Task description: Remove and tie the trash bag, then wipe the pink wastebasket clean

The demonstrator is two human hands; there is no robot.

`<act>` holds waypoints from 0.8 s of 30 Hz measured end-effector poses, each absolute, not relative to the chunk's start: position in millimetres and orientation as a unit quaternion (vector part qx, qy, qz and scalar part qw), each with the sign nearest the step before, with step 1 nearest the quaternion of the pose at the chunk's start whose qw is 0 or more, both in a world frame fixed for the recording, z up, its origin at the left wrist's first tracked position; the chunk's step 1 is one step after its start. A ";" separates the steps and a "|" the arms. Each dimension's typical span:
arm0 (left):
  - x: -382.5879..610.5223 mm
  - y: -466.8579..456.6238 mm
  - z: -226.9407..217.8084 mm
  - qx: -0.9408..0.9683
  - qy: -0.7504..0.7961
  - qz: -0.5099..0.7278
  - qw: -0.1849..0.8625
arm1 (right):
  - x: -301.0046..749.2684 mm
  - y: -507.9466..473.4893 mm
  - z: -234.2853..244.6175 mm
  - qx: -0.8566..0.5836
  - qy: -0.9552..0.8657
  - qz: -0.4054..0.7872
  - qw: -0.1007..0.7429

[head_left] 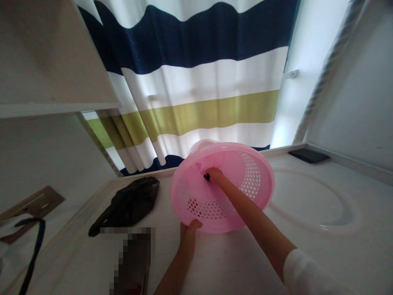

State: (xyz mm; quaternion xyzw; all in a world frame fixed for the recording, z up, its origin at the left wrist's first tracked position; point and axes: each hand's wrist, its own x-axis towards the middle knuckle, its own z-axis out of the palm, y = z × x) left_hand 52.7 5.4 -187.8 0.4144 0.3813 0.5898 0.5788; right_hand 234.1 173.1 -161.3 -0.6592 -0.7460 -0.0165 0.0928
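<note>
A pink plastic basket (221, 227) with round holes in its wall is tilted so that its open mouth faces me. At the near rim my left hand (188, 233) grips it, thumb over the edge and the other fingers hidden beneath. Inside the basket is my right hand (215, 176), its fingers closed around a small black object (206, 177) near the bottom. That object is too small and too covered to name.
A black plastic bag (135, 200) lies left of the basket, with a blurred-out dark item (132, 262) nearer me. On the right are a pale ring-shaped rim (344, 229) and a flat black item (308, 155). A striped curtain (199, 110) hangs behind.
</note>
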 end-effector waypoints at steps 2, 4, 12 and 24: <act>53.0 5.6 -187.1 0.414 0.392 0.584 0.578 | 234.0 180.5 -162.6 -0.664 -0.742 -0.018 0.096; 54.4 5.7 -185.5 0.406 0.398 0.590 0.574 | 234.6 187.0 -165.1 -0.666 -0.740 -0.015 0.098; 60.1 5.2 -179.0 0.412 0.397 0.598 0.562 | 242.8 195.9 -175.0 -0.658 -0.747 0.009 0.095; 60.5 -1.9 -162.2 0.573 0.396 0.493 0.521 | 249.0 182.1 -168.2 -0.655 -0.745 0.032 0.122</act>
